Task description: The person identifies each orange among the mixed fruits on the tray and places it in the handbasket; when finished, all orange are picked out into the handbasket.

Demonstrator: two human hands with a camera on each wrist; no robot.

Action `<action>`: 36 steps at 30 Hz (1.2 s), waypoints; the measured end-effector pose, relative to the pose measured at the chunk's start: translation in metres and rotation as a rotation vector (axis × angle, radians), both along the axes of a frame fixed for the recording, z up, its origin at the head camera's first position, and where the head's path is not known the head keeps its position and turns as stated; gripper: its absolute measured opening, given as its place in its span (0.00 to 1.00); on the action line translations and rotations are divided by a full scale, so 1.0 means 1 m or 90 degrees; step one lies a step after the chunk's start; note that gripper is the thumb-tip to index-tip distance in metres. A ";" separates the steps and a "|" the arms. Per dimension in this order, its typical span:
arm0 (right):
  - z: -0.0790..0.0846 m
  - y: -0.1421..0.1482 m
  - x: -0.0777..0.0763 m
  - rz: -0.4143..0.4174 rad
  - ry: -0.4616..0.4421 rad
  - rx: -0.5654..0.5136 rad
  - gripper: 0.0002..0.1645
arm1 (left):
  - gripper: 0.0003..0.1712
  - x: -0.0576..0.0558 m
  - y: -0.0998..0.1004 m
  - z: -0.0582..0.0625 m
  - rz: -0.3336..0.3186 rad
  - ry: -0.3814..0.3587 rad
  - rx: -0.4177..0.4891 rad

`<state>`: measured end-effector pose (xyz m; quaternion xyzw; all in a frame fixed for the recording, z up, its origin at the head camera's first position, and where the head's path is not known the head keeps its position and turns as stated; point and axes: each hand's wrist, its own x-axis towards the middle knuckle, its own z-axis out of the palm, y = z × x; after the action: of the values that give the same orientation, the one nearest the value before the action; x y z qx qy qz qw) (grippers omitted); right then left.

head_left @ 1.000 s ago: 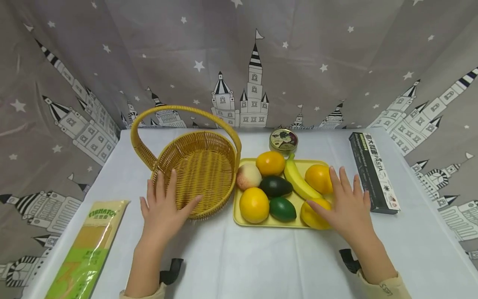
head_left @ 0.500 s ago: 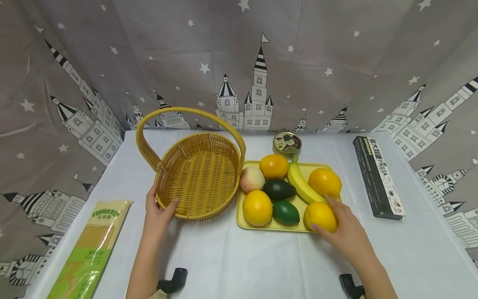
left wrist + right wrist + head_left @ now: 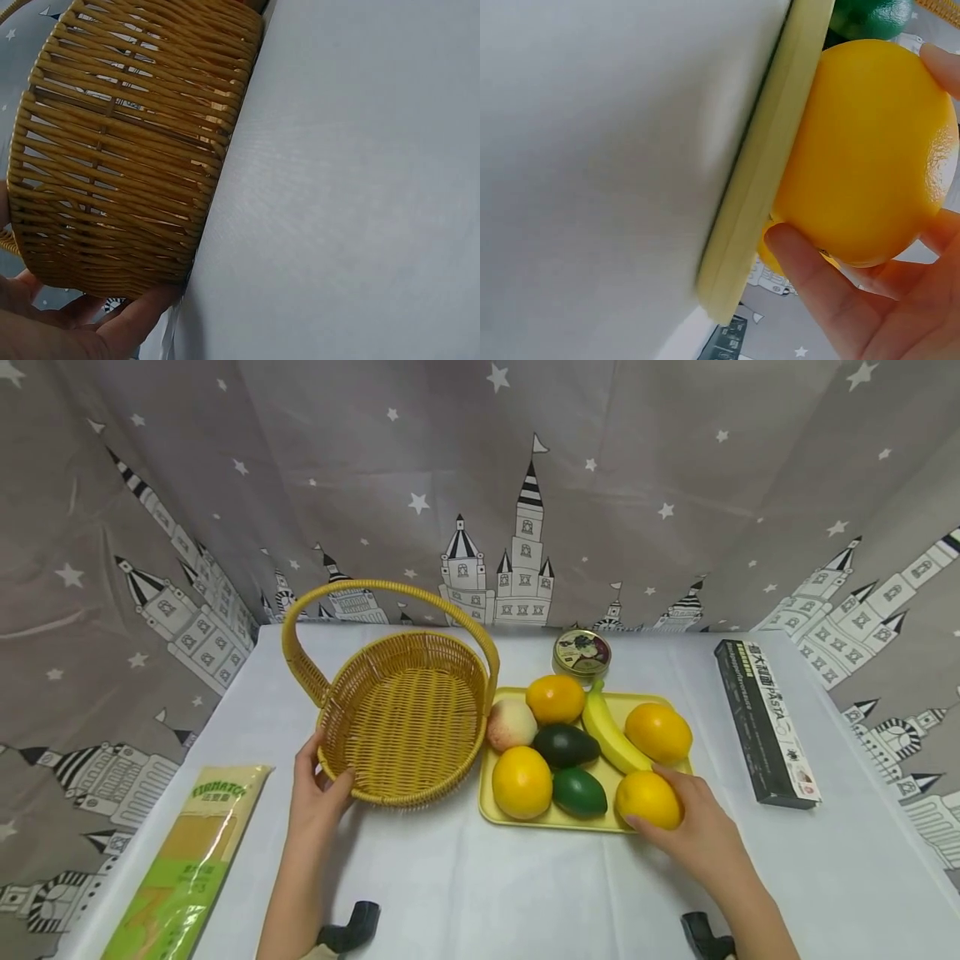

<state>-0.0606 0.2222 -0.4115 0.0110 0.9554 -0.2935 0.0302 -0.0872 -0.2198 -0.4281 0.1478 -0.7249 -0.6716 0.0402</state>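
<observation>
The right hand (image 3: 693,814) clasps a yellow-orange fruit (image 3: 645,800) at the near right corner of a yellow tray (image 3: 610,772); well apart, the left hand (image 3: 321,792) grips the near left rim of a wicker basket (image 3: 412,731). Beyond the tray lies a round tin (image 3: 582,652).

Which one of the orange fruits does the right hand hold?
The orange fruit at the near right corner of the tray: the right hand grips it, and holds none of the others.
</observation>
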 end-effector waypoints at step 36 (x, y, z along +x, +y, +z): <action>0.054 -0.174 -0.069 0.319 0.144 -0.128 0.46 | 0.43 -0.001 -0.001 -0.004 0.001 0.001 -0.048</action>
<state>-0.1292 0.0482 -0.3574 -0.2610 0.8919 -0.3693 -0.0045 -0.0878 -0.2211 -0.4320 0.1464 -0.7495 -0.6439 0.0472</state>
